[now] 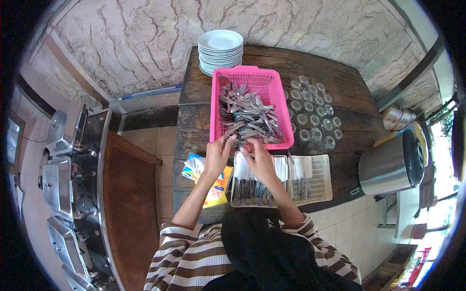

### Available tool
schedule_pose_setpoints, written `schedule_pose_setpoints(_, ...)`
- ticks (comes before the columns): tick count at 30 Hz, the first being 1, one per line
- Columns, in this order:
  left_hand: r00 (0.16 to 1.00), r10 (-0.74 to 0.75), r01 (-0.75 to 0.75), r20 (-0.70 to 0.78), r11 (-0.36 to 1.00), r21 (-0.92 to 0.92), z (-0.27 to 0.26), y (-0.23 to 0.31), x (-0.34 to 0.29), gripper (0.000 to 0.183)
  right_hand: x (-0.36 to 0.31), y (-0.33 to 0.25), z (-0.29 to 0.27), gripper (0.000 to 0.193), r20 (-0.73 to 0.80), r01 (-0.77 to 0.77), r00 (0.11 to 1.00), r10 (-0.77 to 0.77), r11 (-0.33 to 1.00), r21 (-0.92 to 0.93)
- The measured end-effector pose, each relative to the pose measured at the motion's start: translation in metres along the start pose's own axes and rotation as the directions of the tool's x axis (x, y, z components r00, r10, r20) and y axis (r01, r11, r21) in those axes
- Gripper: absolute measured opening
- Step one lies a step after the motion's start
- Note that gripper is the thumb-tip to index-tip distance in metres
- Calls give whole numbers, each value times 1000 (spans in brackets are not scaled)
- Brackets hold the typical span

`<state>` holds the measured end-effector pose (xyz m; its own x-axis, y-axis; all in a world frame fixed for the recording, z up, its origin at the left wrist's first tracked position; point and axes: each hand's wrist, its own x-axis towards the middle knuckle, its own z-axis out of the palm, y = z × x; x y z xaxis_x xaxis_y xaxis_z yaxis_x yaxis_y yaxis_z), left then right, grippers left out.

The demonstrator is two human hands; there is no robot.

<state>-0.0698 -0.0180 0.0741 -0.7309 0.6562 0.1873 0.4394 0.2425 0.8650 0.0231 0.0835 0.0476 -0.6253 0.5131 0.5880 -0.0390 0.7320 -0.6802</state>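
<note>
A pink plastic basket holds a loose heap of metal cutlery, with many fork heads showing. At its near edge my left hand is closed around some cutlery, whose metal heads stick up past the fingers. Close beside it, my right hand has its fingers drawn together. What lies between those fingertips is blurred and I cannot make it out. Under my right forearm is a cream slotted tray with cutlery laid in it, handles toward me, and white paper or cloth over the far ends.
Right of that tray, another cream tray holds fewer pieces. Upturned glasses stand beside the basket, with stacked white plates behind. Colourful plastic packets lie near my left forearm. A large metal pot stands right; chafing dishes line the left.
</note>
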Motion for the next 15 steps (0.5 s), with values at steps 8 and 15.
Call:
schedule_pose_setpoints(8, 959, -205, 214, 195, 976, -28, -18, -50, -18, 35, -36, 18, -2, 38, 593, -509, 722, 357, 854, 105)
schedule_pose_setpoints(15, 999, 24, 24, -47, 572, 820, -12, -157, -64, 34, -66, 45, 16, 32, 671, -759, 581, 461, 605, 241)
